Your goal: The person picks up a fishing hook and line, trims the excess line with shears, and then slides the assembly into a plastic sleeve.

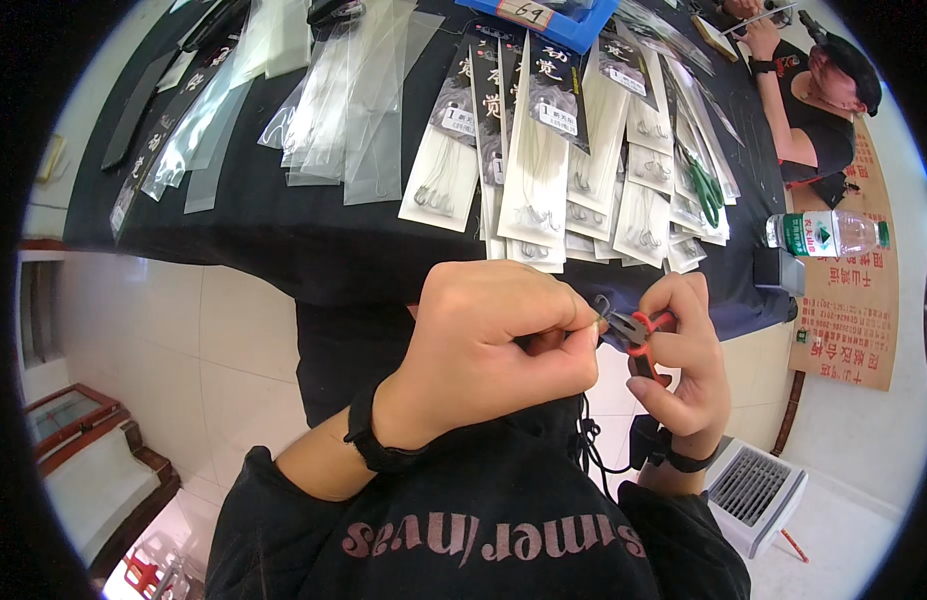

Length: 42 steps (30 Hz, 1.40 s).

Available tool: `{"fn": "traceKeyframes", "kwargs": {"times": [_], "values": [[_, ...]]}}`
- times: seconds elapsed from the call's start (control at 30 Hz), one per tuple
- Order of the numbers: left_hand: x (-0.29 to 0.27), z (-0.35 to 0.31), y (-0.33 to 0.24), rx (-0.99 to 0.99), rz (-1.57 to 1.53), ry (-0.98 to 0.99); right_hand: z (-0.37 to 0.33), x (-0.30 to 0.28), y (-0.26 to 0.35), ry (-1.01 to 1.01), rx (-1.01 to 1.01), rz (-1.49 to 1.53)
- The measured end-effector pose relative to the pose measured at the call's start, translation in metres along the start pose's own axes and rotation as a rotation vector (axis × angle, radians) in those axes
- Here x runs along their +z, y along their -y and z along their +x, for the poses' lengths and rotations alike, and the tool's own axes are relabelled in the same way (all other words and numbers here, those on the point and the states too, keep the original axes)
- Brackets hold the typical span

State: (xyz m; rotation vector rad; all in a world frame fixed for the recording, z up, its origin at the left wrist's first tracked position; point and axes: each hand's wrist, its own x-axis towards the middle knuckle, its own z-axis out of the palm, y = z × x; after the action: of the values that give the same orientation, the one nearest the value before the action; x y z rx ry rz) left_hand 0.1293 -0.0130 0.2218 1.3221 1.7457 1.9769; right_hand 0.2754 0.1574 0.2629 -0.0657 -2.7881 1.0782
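Observation:
My left hand (493,345) is closed in a pinch, held just off the table's near edge. A small dark fishing hook (604,303) shows at its fingertips; any line tied to it is too fine to follow. Facing it, my right hand (695,350) is wrapped around small pliers with red handles (639,352). The pliers' metal jaws point left, close to the hook; I cannot tell whether they touch it. Beyond my hands, white cards of rigged hooks (534,205) with black printed tops lie overlapping on the black-covered table (238,222).
Green-handled scissors (703,190) rest on the cards. Clear plastic sleeves (368,120) lie to their left, and a blue bin (573,22) stands behind. A water bottle (828,233) is at the right. Another person (823,95) works at the far right.

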Motion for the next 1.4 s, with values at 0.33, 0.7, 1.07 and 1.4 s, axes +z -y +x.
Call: {"fn": "traceKeyframes", "kwargs": {"times": [0.33,0.7,1.07,1.4], "values": [[0.000,0.002,0.000,0.043,0.034,0.018,0.002,-0.001,0.001,0.012,-0.023,-0.003],[0.001,0.002,0.001,0.073,0.099,0.027,0.001,-0.002,0.004,0.005,-0.007,-0.056],[0.000,0.002,0.001,-0.005,0.007,0.072,-0.001,-0.001,-0.009,-0.020,-0.036,0.152],[0.002,0.002,0.005,-0.049,-0.106,0.156,0.001,0.008,-0.012,0.078,-0.013,0.646]]}}
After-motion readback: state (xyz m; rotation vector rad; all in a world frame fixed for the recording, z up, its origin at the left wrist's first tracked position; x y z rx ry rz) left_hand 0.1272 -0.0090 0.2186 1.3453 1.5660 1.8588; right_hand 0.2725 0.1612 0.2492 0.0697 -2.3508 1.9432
